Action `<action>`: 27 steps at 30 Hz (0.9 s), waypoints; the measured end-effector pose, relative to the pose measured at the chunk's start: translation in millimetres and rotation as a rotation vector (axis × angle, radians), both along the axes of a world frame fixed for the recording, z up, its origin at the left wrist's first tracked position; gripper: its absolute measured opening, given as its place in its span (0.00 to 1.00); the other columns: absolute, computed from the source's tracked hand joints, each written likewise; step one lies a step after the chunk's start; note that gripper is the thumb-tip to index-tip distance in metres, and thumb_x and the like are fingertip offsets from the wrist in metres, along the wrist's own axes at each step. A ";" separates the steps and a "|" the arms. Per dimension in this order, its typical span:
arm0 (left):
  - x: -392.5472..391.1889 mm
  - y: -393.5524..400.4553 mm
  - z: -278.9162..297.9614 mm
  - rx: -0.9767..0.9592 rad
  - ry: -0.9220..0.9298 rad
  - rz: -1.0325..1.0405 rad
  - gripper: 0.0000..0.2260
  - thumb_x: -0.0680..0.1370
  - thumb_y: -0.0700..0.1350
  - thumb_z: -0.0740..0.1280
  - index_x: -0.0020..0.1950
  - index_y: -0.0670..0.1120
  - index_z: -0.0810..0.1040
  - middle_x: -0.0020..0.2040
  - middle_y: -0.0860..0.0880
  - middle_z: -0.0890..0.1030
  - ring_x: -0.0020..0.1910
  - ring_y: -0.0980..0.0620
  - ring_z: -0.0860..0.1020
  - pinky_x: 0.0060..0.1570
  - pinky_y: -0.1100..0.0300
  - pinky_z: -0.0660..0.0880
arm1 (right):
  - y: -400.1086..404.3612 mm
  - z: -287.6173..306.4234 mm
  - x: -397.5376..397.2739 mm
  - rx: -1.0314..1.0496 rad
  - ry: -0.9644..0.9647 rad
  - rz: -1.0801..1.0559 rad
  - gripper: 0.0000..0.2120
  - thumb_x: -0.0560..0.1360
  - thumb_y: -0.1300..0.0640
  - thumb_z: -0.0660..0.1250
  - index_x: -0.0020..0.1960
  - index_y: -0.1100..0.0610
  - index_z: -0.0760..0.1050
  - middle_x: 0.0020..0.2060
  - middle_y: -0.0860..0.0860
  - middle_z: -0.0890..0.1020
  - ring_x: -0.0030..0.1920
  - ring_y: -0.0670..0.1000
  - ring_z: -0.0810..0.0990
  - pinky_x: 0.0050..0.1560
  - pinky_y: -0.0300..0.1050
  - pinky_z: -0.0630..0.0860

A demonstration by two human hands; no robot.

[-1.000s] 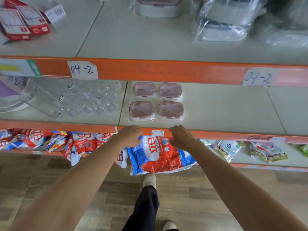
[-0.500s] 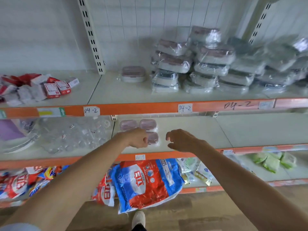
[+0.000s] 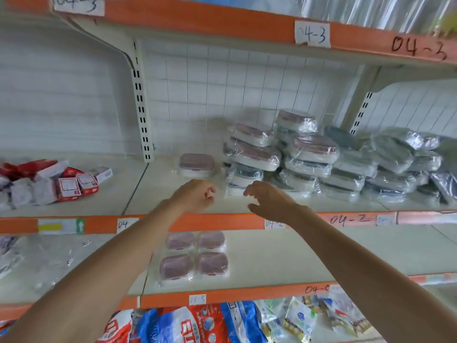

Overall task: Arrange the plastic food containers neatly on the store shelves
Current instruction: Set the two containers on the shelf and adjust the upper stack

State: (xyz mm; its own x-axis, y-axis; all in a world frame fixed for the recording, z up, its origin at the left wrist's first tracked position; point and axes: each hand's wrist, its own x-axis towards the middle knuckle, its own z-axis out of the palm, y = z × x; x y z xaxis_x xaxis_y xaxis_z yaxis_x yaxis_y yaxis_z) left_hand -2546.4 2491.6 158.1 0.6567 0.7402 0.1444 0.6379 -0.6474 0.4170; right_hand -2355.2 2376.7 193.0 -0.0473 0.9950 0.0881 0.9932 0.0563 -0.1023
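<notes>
**Inspector:** Nearest you, both hands are empty. Your left hand (image 3: 197, 195) has its fingers loosely curled around nothing; your right hand (image 3: 269, 201) is spread, thumb low and fingers hooked forward. Both hang over the front lip of the orange-edged white shelf tagged 04-2 (image 3: 235, 220).

**Operator:** Why raised like that?

**Inspector:** In my judgement you are lining up to take a pack from the heap in both hands. Below your forearms, four pink-lidded oval plastic containers (image 3: 195, 256) lie flat in a two-by-two block on the lower shelf, touching or nearly so; that reads as finished work.

**Operator:** And higher up?

**Inspector:** One pink-lidded white container (image 3: 196, 164) sits alone toward the back, just left of the heap. The heap of film-wrapped pink and dark-lidded containers (image 3: 309, 157) leans every way, some tilted, stacked loosely. It stands just beyond your fingertips, not touched. The slippery wrap and the tilt suggest neighbours could slide when one is drawn out. Small red and white cartons (image 3: 71, 184) lie far left, well apart.
</notes>
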 end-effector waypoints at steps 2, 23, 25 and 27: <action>1.1 23.2 6.7 -0.007 -0.015 0.010 0.12 0.77 0.42 0.63 0.59 0.43 0.77 0.51 0.47 0.80 0.49 0.50 0.78 0.52 0.56 0.74 | 21.5 14.1 3.3 0.050 -0.033 -0.005 0.19 0.77 0.55 0.63 0.67 0.56 0.70 0.63 0.52 0.72 0.62 0.53 0.72 0.60 0.47 0.71; 51.2 181.7 -0.7 0.149 0.300 0.008 0.32 0.74 0.53 0.65 0.74 0.42 0.60 0.76 0.43 0.57 0.75 0.47 0.57 0.70 0.51 0.62 | 135.2 68.4 33.1 0.287 -0.197 -0.239 0.22 0.77 0.50 0.63 0.67 0.58 0.67 0.64 0.53 0.70 0.65 0.53 0.67 0.64 0.48 0.66; 55.7 190.1 -1.9 0.134 0.383 0.020 0.39 0.74 0.57 0.66 0.77 0.42 0.53 0.77 0.43 0.52 0.76 0.46 0.51 0.73 0.50 0.55 | 143.0 69.3 37.2 0.290 -0.193 -0.231 0.22 0.76 0.50 0.62 0.67 0.58 0.67 0.64 0.53 0.70 0.65 0.53 0.67 0.64 0.48 0.66; 57.1 195.1 -4.6 0.101 0.444 0.044 0.41 0.72 0.59 0.67 0.76 0.43 0.53 0.76 0.43 0.56 0.75 0.44 0.54 0.71 0.49 0.57 | 152.2 69.7 43.3 0.289 -0.189 -0.221 0.22 0.77 0.50 0.62 0.68 0.58 0.66 0.65 0.53 0.69 0.65 0.52 0.67 0.64 0.48 0.66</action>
State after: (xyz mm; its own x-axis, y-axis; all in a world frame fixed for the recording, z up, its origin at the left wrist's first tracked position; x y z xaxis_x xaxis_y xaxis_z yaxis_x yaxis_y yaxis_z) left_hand -2489.3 2686.6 153.4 0.6399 0.7651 -0.0710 0.7682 -0.6394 0.0332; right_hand -2311.8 2528.9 262.8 0.1231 0.9184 0.3759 0.9843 -0.1612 0.0716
